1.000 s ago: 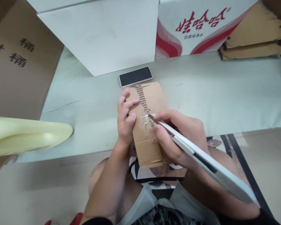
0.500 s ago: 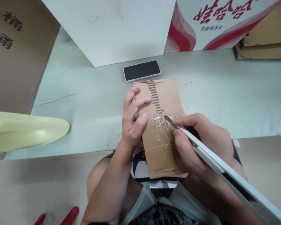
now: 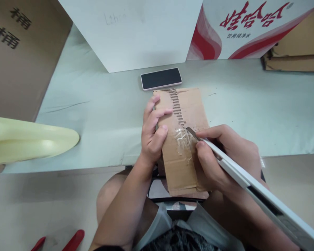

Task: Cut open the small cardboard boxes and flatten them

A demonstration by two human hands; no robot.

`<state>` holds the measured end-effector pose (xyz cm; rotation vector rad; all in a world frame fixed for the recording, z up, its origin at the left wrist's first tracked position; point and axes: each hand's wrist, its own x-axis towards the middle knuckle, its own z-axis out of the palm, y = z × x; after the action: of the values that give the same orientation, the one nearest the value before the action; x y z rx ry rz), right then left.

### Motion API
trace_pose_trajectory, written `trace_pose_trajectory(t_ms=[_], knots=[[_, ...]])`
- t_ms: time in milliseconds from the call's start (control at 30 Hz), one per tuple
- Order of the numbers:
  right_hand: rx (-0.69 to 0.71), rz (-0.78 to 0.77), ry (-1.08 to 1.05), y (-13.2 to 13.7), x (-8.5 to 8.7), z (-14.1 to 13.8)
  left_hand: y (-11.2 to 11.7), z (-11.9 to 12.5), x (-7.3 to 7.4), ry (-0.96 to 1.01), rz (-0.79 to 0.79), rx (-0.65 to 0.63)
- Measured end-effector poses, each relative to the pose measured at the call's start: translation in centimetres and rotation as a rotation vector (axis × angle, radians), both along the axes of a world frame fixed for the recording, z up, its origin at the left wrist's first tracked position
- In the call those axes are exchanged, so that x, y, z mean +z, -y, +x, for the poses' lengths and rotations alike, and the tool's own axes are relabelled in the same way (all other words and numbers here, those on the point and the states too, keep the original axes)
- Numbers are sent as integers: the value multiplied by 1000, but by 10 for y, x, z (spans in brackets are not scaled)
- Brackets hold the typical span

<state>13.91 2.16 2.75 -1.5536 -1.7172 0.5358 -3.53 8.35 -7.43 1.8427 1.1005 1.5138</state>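
A brown cardboard piece (image 3: 181, 164) lies in front of me, half on the pale green surface (image 3: 107, 115), half over my lap. A torn strip of bare corrugation runs down its upper middle to a crumpled patch of clear tape (image 3: 181, 139). My left hand (image 3: 153, 134) clasps the cardboard's left edge, fingers curled over its top face. My right hand (image 3: 225, 157) is closed round a white utility knife (image 3: 240, 176). The blade tip rests on the cardboard just right of the tape patch.
A phone (image 3: 161, 78) lies screen-up just beyond the cardboard. Behind it stand a white box (image 3: 136, 31) and a red-and-white printed carton (image 3: 251, 28). A brown carton (image 3: 18, 55) stands left, torn cardboard (image 3: 295, 55) at right. A pale yellow object (image 3: 28, 139) juts in from the left.
The view has shifted, so everything sits slightly further right in the picture. Both hands keep their grip; the blade tip stays at the tape patch.
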Motion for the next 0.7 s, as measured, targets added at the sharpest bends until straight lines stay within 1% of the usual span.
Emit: trace_pose_trajectory(t_ms=[100, 267, 400, 533, 700], knots=[[-6, -7, 13, -1, 1, 0, 1, 0, 2, -19, -19, 9], [50, -21, 24, -2, 4, 3, 2, 1, 3, 16, -25, -2], [33, -44, 14, 0, 3, 2, 2, 1, 3, 11, -37, 7], [26, -22, 28, -2, 2, 2, 1, 0, 2, 5, -24, 12], [129, 32, 64, -6, 2, 9, 0, 1, 1, 19, -13, 2]])
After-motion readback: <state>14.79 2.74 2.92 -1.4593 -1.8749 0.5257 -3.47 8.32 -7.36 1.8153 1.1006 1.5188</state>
